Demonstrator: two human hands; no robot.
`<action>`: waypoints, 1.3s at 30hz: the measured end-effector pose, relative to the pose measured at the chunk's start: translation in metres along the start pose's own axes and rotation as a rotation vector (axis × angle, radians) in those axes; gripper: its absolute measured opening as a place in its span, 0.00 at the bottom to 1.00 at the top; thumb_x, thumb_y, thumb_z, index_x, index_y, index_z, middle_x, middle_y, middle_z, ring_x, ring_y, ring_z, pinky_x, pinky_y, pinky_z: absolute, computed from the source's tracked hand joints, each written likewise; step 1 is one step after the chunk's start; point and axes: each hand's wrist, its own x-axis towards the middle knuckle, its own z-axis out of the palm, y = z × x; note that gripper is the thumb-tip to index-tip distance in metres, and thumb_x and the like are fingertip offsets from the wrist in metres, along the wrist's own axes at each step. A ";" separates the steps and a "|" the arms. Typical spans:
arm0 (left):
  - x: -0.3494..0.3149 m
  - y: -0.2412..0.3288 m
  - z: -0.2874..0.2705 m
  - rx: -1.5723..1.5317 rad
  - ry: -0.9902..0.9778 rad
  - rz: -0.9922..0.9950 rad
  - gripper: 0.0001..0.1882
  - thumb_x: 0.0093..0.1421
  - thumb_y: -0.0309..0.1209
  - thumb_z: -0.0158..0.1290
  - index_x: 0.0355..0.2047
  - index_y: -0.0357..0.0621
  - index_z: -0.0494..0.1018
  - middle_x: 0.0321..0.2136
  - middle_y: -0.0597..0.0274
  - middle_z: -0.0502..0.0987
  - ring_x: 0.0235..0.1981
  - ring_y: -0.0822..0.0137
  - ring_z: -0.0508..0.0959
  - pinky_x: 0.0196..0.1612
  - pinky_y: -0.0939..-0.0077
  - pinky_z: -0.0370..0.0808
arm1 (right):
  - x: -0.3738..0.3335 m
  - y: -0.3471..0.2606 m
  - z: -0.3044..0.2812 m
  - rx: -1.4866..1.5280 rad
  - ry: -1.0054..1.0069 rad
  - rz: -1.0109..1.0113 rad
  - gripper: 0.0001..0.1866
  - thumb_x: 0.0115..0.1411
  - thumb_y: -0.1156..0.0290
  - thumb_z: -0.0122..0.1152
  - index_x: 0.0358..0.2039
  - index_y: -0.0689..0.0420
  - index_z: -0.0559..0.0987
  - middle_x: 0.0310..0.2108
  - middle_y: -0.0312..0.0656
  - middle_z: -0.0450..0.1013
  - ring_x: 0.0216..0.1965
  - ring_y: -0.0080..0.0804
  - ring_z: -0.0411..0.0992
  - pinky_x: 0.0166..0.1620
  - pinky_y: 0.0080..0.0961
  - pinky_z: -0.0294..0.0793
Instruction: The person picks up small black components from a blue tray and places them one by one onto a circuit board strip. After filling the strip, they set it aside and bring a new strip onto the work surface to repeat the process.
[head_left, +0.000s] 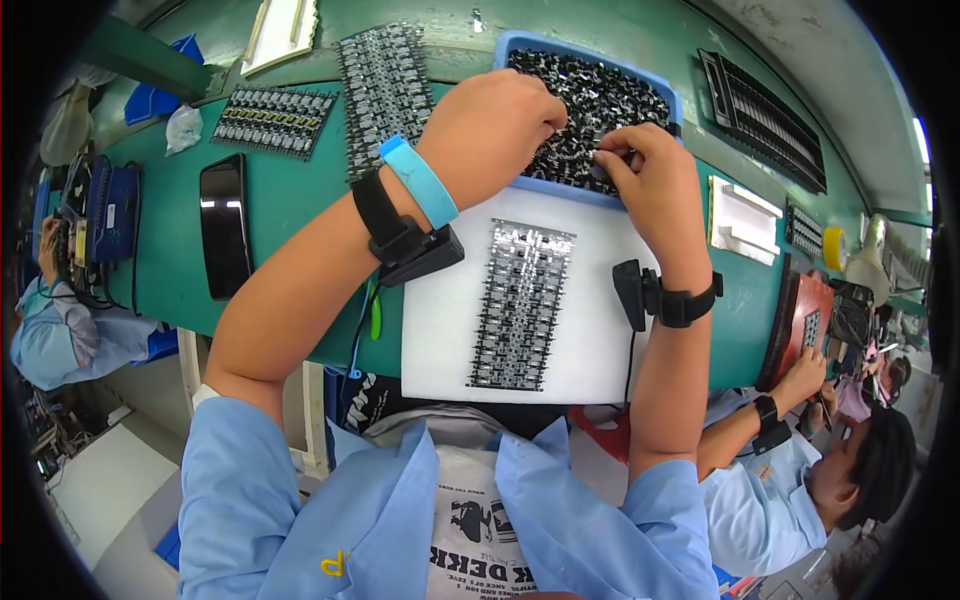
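Both my hands are over a blue tray (505, 48) heaped with small black and silver electronic parts (590, 85). My left hand (500, 125) is at the tray's near left side, fingers bent together in a pinch; what they hold is hidden. My right hand (655, 170) reaches over the near right side, thumb and forefinger close together at the parts; anything between them is too small to make out. Below the hands, a panel of circuit boards (522, 305) with rows of silver components lies flat on a white foam sheet (435, 345). Neither hand touches the panel.
More board panels (385, 95) lie at the far left, near a black phone (226, 225). Black slotted racks (765, 120) and a white fixture (743, 220) stand on the right. A co-worker (790, 480) sits at right; another person's sleeve (75, 335) shows at left.
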 end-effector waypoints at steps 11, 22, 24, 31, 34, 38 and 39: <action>-0.027 0.035 -0.043 -0.544 0.018 -0.141 0.11 0.68 0.21 0.65 0.49 0.36 0.86 0.45 0.56 0.86 0.45 0.62 0.88 0.52 0.71 0.87 | 0.004 -0.006 -0.007 0.146 0.063 0.213 0.08 0.68 0.73 0.75 0.44 0.63 0.89 0.33 0.39 0.88 0.34 0.21 0.83 0.42 0.22 0.81; -0.102 0.064 -0.074 -0.650 -0.168 -0.217 0.10 0.66 0.18 0.67 0.47 0.36 0.88 0.46 0.53 0.88 0.45 0.59 0.89 0.49 0.68 0.88 | -0.021 -0.014 -0.040 0.329 0.053 0.104 0.11 0.72 0.74 0.72 0.50 0.65 0.89 0.42 0.40 0.89 0.43 0.24 0.85 0.51 0.21 0.82; -0.119 0.075 -0.079 -0.572 -0.198 -0.177 0.11 0.63 0.18 0.68 0.46 0.38 0.88 0.43 0.54 0.88 0.44 0.56 0.89 0.46 0.65 0.87 | -0.049 -0.046 -0.043 0.297 0.070 0.120 0.10 0.72 0.77 0.70 0.52 0.66 0.87 0.45 0.42 0.88 0.45 0.27 0.85 0.54 0.23 0.82; -0.165 0.111 -0.048 -0.504 -0.088 -0.085 0.11 0.59 0.21 0.71 0.44 0.41 0.88 0.41 0.60 0.89 0.42 0.55 0.86 0.44 0.64 0.84 | -0.171 -0.089 -0.005 0.298 -0.032 0.024 0.16 0.57 0.85 0.76 0.45 0.55 0.92 0.40 0.41 0.86 0.39 0.34 0.80 0.44 0.29 0.78; -0.169 0.114 -0.034 -0.474 -0.082 -0.063 0.13 0.58 0.21 0.73 0.44 0.40 0.89 0.42 0.60 0.89 0.42 0.55 0.85 0.43 0.64 0.83 | -0.198 -0.085 0.015 0.245 0.009 0.008 0.20 0.54 0.85 0.78 0.46 0.52 0.93 0.40 0.37 0.82 0.39 0.37 0.73 0.41 0.32 0.71; -0.172 0.112 -0.026 -0.441 -0.057 -0.085 0.14 0.57 0.21 0.73 0.44 0.40 0.89 0.42 0.60 0.89 0.41 0.55 0.83 0.43 0.64 0.82 | -0.197 -0.084 0.028 0.222 0.034 0.008 0.20 0.53 0.83 0.79 0.45 0.50 0.93 0.39 0.34 0.78 0.37 0.36 0.69 0.39 0.33 0.67; -0.173 0.113 -0.025 -0.437 -0.047 -0.097 0.14 0.57 0.22 0.73 0.44 0.40 0.89 0.42 0.60 0.89 0.41 0.55 0.83 0.43 0.65 0.82 | -0.199 -0.083 0.028 0.224 0.035 0.011 0.20 0.53 0.83 0.79 0.45 0.50 0.93 0.39 0.34 0.78 0.37 0.36 0.69 0.39 0.33 0.67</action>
